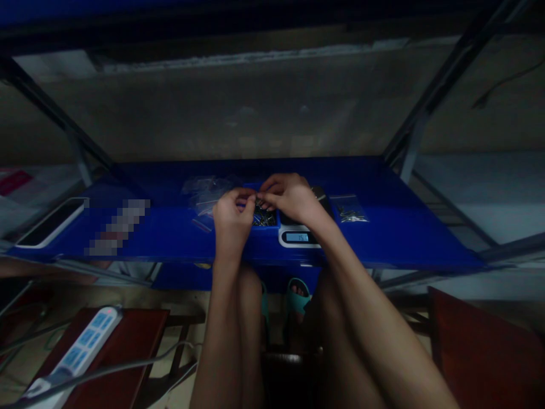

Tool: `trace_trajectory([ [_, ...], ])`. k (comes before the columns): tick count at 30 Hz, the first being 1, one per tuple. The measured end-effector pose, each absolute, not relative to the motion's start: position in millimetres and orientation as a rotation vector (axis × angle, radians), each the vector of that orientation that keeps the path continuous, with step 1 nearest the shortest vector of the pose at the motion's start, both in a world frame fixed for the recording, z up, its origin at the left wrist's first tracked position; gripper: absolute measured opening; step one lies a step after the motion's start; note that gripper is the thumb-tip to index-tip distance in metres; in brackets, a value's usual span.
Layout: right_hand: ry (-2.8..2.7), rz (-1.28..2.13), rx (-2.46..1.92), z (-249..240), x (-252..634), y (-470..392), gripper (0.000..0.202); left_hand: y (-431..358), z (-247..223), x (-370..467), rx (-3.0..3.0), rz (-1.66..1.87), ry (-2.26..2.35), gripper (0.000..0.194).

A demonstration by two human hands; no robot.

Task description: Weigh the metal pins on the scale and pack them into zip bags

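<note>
My left hand [235, 210] and my right hand [289, 196] meet fingertip to fingertip above a small blue tray [267, 228]. The fingers of both are pinched; what lies between them is too small and dark to make out. Loose metal pieces like screws or pins [265, 217] fill the tray. Just right of it, partly under my right forearm, sits a digital scale [297, 238] with a lit display. Clear plastic bags [203, 193] are heaped left of the tray. A bag of metal pieces [352, 210] lies right of the scale.
The blue shelf [409, 227] has metal posts [411, 147] at its sides. A white-edged phone-like device [53, 222] lies at the left. Below, a power strip [80, 346] with a cable rests on a brown stool [131, 346]. Another brown seat [481, 346] stands at the right.
</note>
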State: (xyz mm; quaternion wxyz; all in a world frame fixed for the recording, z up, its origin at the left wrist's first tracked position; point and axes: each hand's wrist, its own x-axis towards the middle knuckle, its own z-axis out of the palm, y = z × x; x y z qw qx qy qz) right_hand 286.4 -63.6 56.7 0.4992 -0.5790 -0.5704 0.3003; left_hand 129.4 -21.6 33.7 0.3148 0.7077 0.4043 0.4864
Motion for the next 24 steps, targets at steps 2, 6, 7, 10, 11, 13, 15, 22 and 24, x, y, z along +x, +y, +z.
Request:
trace_trajectory([
  [2, -1.384, 0.691, -1.39, 56.5, 284.5, -64.4, 0.014, -22.9, 35.1, 129.4, 1.888, 1.28, 1.077, 0.009],
  [6, -1.421, 0.652, -1.395, 57.9, 283.2, -65.8, 0.032, -25.3, 40.1, 127.2, 1.902, 1.33, 1.119, 0.013],
  [7, -1.425, 0.637, -1.408, 59.2, 283.9, -66.6, 0.034, -25.2, 41.5, 125.7, 1.89, 1.353, 1.132, 0.014],
  [10, -1.422, 0.462, -1.505, 66.5, 290.5, -72.2, 0.033, -23.2, 44.3, 118.5, 1.851, 1.436, 1.208, 0.017],
  [11, -1.388, 0.35, -1.567, 69.8, 294.2, -75.6, 0.032, -22.3, 44.7, 115.3, 1.851, 1.463, 1.255, 0.018],
  [13, -1.254, 0.088, -1.722, 76.2, 303.1, -84.4, 0.032, -20.8, 44.9, 108.2, 1.884, 1.474, 1.383, 0.018],
  [15, -1.079, -0.138, -1.876, 80.2, 312.6, -94.4, 0.036, -20.6, 44.6, 101.0, 1.949, 1.389, 1.548, 0.019],
  [22, -0.946, -0.3, -2.154, 68.3, 327.9, -107.6, 0.033, -15.5, 36.2, 80.9, 2.095, 0.769, 1.971, 0.035],
  [24, -1.002, -0.291, -2.19, 63.7, 326.4, -105.1, 0.031, -12.3, 32.0, 78.1, 2.102, 0.69, 2.024, 0.042],
])
